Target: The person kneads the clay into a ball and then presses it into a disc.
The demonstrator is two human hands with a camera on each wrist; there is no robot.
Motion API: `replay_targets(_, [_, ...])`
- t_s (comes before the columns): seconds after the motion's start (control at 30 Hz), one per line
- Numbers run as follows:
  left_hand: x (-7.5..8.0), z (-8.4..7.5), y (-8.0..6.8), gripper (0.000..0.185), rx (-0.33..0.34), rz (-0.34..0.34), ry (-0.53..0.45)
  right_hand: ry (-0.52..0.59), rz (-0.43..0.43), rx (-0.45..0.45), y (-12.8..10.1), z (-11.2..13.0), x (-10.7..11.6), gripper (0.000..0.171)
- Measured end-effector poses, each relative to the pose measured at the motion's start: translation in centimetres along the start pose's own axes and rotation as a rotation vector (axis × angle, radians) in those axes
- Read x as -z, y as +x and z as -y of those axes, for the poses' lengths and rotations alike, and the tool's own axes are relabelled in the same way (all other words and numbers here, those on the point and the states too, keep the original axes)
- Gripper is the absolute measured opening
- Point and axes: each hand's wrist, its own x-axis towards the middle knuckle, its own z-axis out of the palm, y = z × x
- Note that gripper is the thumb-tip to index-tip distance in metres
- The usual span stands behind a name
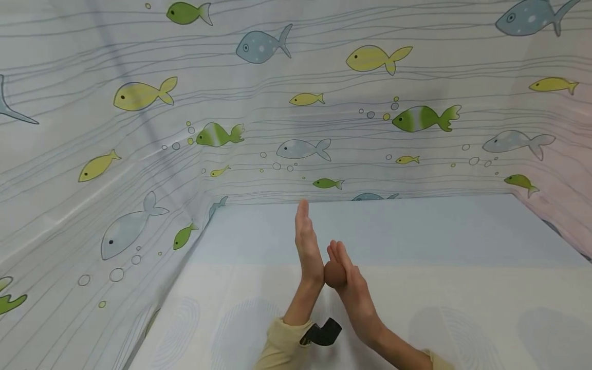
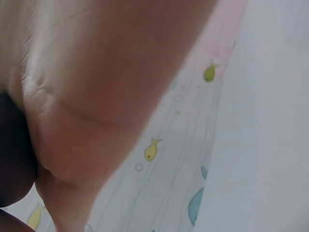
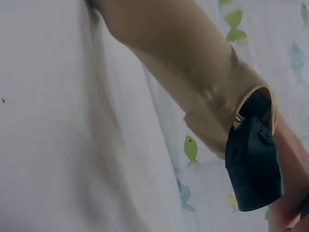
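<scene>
A smooth brown ball (image 1: 335,275) sits between the two hands in the head view, over the pale table. The left hand (image 1: 309,252) stands nearly upright with straight fingers, the heel of its palm against the ball's left side. From the right, the right hand (image 1: 356,293) slants up with its fingers extended, and its palm meets the ball's other side. In the left wrist view the ball (image 2: 14,150) shows dark at the left edge, beside the left hand's palm (image 2: 91,116). Only a piece of hand (image 3: 292,188) shows at the right edge of the right wrist view.
The table (image 1: 439,231) has a pale blue and white surface with faint circle patterns. White sheeting (image 1: 259,113) printed with fish surrounds it at the back and sides. A black wrist camera (image 1: 324,331) sticks out from the left sleeve (image 1: 284,344), between the forearms.
</scene>
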Motion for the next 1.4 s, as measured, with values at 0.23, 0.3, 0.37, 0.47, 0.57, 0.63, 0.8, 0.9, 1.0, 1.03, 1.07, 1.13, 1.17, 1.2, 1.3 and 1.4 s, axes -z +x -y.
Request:
replay_targets(0.23, [-0.9, 0.7, -1.4, 0.061, 0.019, 0.109, -0.011, 0.009, -0.081, -0.026, 0.2, 0.8, 0.9, 0.058])
replay_targets(0.3, [-1.4, 1.0, -2.1, 0.062, 0.015, 0.148, 0.003, 0.007, -0.125, -0.025, 0.4, 1.1, 1.3, 0.06])
replay_targets(0.37, [-2.0, 1.3, -3.0, 0.063, 0.007, 0.2, 0.014, 0.002, -0.176, -0.028, 0.7, 1.5, 1.8, 0.062])
replay_targets(0.47, [-3.2, 1.4, -4.4, 0.063, 0.001, 0.297, 0.04, 0.027, -0.249, -0.015, 1.1, 2.2, 2.7, 0.064])
replay_targets(0.57, [-4.1, 1.0, -5.5, 0.063, -0.027, 0.367, 0.087, 0.064, -0.294, 0.018, 1.5, 2.7, 3.8, 0.064])
replay_targets(0.63, [-4.5, 0.5, -5.9, 0.064, -0.062, 0.386, 0.108, 0.081, -0.307, 0.039, 1.7, 2.7, 4.4, 0.065])
replay_targets(0.8, [-5.1, -1.2, -6.2, 0.067, -0.173, 0.403, 0.116, 0.104, -0.325, 0.035, 2.1, 1.7, 5.6, 0.067])
replay_targets(0.9, [-5.3, -1.9, -6.2, 0.069, -0.225, 0.409, 0.133, 0.15, -0.301, 0.017, 2.0, 0.9, 6.1, 0.068])
replay_targets(1.0, [-5.3, -2.2, -6.1, 0.07, -0.268, 0.405, 0.143, 0.237, -0.239, -0.001, 2.0, 0.2, 6.2, 0.069])
replay_targets(1.03, [-5.2, -2.3, -6.0, 0.07, -0.28, 0.402, 0.146, 0.26, -0.215, -0.007, 2.0, 0.0, 6.1, 0.069])
replay_targets(1.07, [-5.2, -2.3, -5.9, 0.07, -0.287, 0.399, 0.145, 0.275, -0.197, -0.009, 1.9, -0.1, 6.0, 0.069])
replay_targets(1.13, [-5.1, -2.2, -5.7, 0.068, -0.302, 0.381, 0.158, 0.295, -0.165, -0.018, 1.9, -0.2, 5.7, 0.069])
replay_targets(1.17, [-5.0, -2.1, -5.5, 0.067, -0.305, 0.373, 0.165, 0.284, -0.155, -0.024, 1.8, 0.0, 5.5, 0.07])
replay_targets(1.2, [-4.9, -1.8, -5.4, 0.066, -0.308, 0.365, 0.174, 0.269, -0.15, -0.029, 1.8, 0.3, 5.2, 0.071])
replay_targets(1.3, [-4.5, -0.4, -5.0, 0.064, -0.278, 0.33, 0.197, 0.195, -0.163, -0.062, 1.6, 1.0, 4.3, 0.071])
replay_targets(1.4, [-3.8, 1.1, -4.5, 0.061, -0.191, 0.274, 0.183, 0.117, -0.193, -0.109, 1.4, 1.2, 3.6, 0.07])
